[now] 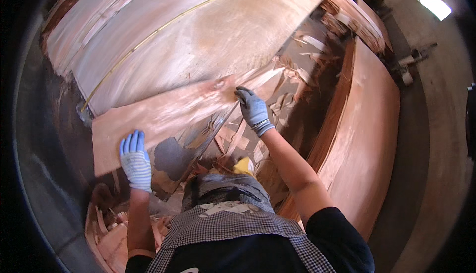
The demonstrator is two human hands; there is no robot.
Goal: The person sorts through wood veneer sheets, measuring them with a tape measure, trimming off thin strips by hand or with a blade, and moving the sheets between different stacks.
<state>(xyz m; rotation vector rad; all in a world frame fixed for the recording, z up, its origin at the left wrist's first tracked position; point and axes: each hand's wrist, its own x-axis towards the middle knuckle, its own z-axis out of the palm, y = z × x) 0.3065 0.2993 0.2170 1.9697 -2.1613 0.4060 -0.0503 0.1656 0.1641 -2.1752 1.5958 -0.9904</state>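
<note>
Gloved left hand [135,163] released and laid flat on a narrow wood-veneer sheet [163,110], gloved right hand [254,109] grasping its near edge, broad veneer sheets [213,40] beyond.

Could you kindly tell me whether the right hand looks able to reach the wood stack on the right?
Probably yes: only loose scraps show between the right hand and the wood stack, though the hand would first have to leave the thin sheet.
</note>
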